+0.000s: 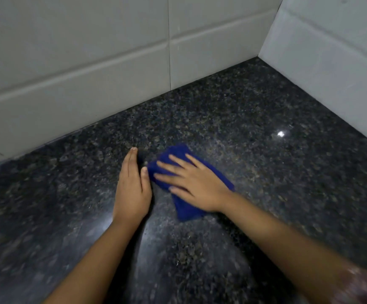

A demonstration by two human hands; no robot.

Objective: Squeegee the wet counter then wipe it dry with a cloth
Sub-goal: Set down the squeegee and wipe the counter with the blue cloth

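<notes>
Left hand [132, 185], fingers straight, rests flat on the dark speckled polished-stone counter [277, 183]. Just beside it, the right hand [193, 183], fingers spread, presses the folded dark-blue fabric cloth [188, 210] without clasping it. Likely faults: the unclasped cloth slips free; the left palm smudges the stone; the corner at the pale tiled wall [90, 62] is missed.

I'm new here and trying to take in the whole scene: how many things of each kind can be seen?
Hands: 2, left hand and right hand
Cloths: 1, blue cloth
Counters: 1, dark counter
Walls: 2, back wall and side wall
Total: 6
</notes>
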